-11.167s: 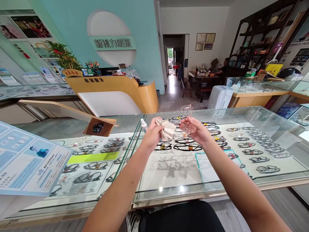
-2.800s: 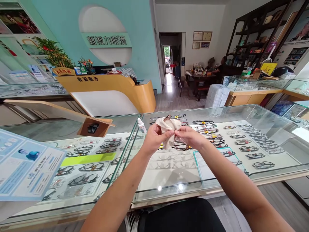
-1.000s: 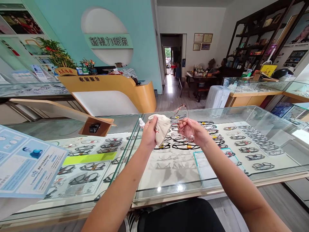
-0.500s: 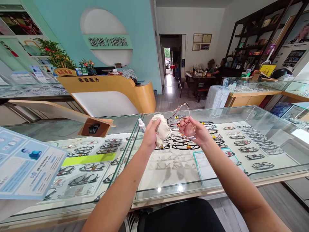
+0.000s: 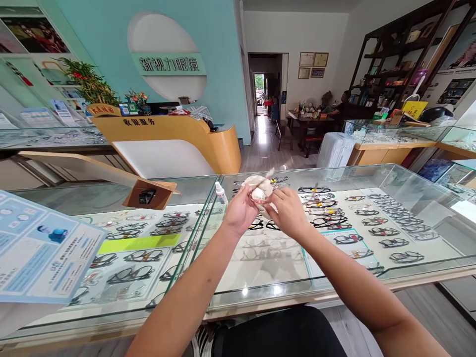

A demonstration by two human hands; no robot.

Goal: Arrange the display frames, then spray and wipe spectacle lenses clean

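Both my hands are together above the glass counter, around a pair of eyeglasses (image 5: pixel 259 201) with a thin, pinkish clear frame. A cream cleaning cloth (image 5: pixel 268 187) is bunched about the glasses, and a lens shows against it. My left hand (image 5: pixel 240 210) is closed on the cloth at the left side of the glasses. From the right, my right hand (image 5: pixel 289 209) has its fingers curled in at the frame; its fingertips are partly hidden. A small white spray bottle (image 5: pixel 220 193) stands upright on the counter, just left of my left hand.
Rows of eyeglasses (image 5: pixel 381 232) lie inside the glass display counter (image 5: pixel 260 292). A wooden stand (image 5: pixel 148 194) and a blue-white leaflet (image 5: pixel 44 253) are at the left. Behind are a cashier desk (image 5: pixel 223 144), a wrapped suitcase (image 5: pixel 334 151) and a seated person (image 5: pixel 340 106).
My right hand has brought the eyeglasses left and down to the cloth in my left hand. Cloth and glasses, apart before, now touch. The spray bottle has stayed in place.
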